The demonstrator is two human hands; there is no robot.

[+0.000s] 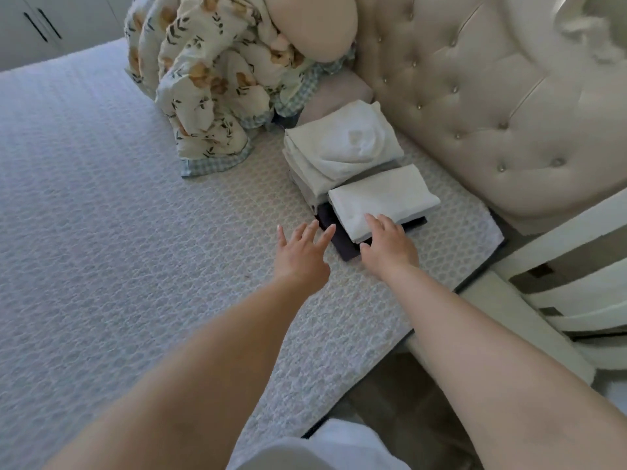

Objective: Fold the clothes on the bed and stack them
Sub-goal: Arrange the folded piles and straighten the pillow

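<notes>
Nearest the camera, two bare forearms reaching forward over the bed (118, 215), covered in a pale textured spread. Left hand (302, 252) just above the spread, fingers straight and fanned, gripping nothing, fingertips at the edge of a dark garment (339, 244). Right hand (390, 244) beside it, fingers resting flat on the near end of a folded white towel (381, 201), thumb at its edge; not clearly curled round it. Towel lying atop the dark garment, near the bed's right edge. Just behind, touching, a taller stack (339, 154) of folded white and grey clothes. Further back, a crumpled floral quilt (210, 83) and a beige pillow (315, 25), against a tufted headboard (475, 96). Far left, cupboard doors (51, 22) with black handles.
</notes>
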